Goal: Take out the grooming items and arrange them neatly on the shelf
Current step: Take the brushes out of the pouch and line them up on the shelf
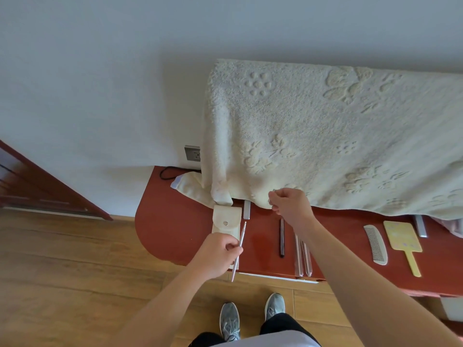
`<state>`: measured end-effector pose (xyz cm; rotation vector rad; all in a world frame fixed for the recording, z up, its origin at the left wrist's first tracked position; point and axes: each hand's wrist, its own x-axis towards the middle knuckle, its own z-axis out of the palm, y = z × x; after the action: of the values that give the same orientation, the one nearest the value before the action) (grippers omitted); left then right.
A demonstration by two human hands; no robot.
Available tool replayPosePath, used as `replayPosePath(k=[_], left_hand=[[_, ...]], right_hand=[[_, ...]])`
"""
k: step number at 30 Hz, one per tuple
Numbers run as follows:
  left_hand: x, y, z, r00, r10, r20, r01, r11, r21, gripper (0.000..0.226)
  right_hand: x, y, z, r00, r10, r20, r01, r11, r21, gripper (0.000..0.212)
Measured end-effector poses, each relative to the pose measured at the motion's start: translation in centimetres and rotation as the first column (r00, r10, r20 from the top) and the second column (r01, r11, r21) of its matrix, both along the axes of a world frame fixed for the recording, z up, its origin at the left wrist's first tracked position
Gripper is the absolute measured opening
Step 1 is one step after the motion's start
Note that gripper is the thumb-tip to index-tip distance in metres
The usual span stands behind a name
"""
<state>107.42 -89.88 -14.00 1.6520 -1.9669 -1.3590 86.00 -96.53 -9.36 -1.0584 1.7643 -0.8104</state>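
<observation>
Trainers [229,320] in grey stand on the wooden floor [75,271] below the front edge of a red-brown shelf [175,221]. Just above that edge the left hand [215,256] pinches a slim metal grooming tool [242,235] between thumb and fingers, its tip slanting up beside a cream snap pouch [226,221] that lies flat on the shelf. To the right lie a dark slim stick [282,239] and some clear-sleeved tools [302,256], partly behind the right forearm, then a pale comb [375,244] and a yellow hand mirror [403,239] side by side. Further back, the right hand [290,206] has its fingers curled at the hem of a cream embossed towel [325,134]; whether it grips anything I cannot tell. A silver nail file [247,209] lies just under that hem, near the pouch. Behind, a wall socket [193,153] sits above a black cable [167,171].
</observation>
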Motion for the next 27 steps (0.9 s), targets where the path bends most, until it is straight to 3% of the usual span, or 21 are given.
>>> replayPosePath(k=[14, 27], left_hand=[[0.8, -1.2, -0.1, 0.986, 0.146, -0.076, -0.146, 0.989, 0.004, 0.018], [1.8, -1.1, -1.1, 0.978, 0.206, -0.044, -0.205, 0.978, 0.029, 0.012]], right_hand=[[2.4, 1.6, -4.3, 0.982, 0.147, -0.120, -0.137, 0.987, 0.085, 0.025], [3.8, 4.4, -10.3, 0.937, 0.264, -0.228, -0.212, 0.950, 0.229, 0.012]])
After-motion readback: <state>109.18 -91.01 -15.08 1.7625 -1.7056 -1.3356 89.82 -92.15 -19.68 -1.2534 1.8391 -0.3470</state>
